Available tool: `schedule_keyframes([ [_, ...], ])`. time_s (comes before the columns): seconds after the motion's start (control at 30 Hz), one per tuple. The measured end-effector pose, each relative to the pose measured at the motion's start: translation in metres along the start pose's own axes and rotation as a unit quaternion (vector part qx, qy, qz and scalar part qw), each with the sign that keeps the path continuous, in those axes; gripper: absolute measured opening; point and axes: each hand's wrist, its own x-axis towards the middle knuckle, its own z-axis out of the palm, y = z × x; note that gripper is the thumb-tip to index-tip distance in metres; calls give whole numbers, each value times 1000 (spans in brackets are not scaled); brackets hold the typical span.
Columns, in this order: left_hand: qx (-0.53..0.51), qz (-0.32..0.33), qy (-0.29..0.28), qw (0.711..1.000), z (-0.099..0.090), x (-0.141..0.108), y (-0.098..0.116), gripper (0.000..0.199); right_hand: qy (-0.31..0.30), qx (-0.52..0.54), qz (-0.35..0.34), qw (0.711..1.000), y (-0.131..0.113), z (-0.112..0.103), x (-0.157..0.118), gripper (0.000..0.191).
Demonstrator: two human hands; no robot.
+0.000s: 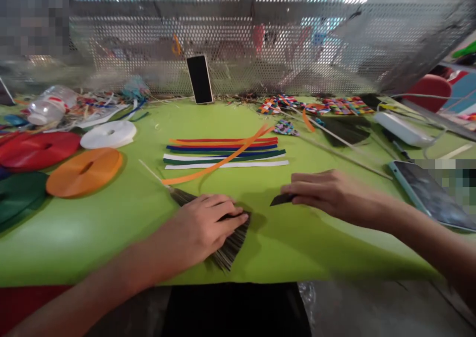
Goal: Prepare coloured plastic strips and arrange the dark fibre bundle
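Note:
My left hand (211, 223) is closed over a dark, finely ribbed fan-shaped piece (234, 245), pressing it to the table; a thin pale stick (148, 170) juts from its narrow end. To the right, my right hand (323, 195) pinches a small dark flat piece with a slanted tip (281, 199), just above the table. Whether that piece is a strip or a blade I cannot make out. Beyond both hands lie several coloured strips (223, 159) side by side, with an orange strip (223, 161) slanting across them.
Rolls of orange (106, 166), white (109, 134), red (40, 151) and green ribbon (22, 198) sit at left. A phone (200, 79) stands upright at the back against metal mesh. Woven colourful pieces (345, 105) lie back right; another phone (431, 190) rests at right.

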Motion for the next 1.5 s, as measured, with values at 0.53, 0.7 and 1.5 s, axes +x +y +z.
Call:
schedule_keyframes([
  [0.53, -40, -30, 35, 998, 9, -3, 10, 36, 8, -2, -164, 986, -8, 28, 40, 32],
  [0.7, -45, -32, 42, 998, 8, -2, 11, 35, 18, -1, -156, 988, -9, 33, 38, 34],
  [1.5, -46, -31, 33, 998, 9, -2, 10, 34, 45, 47, -149, 987, -9, 40, 34, 36],
])
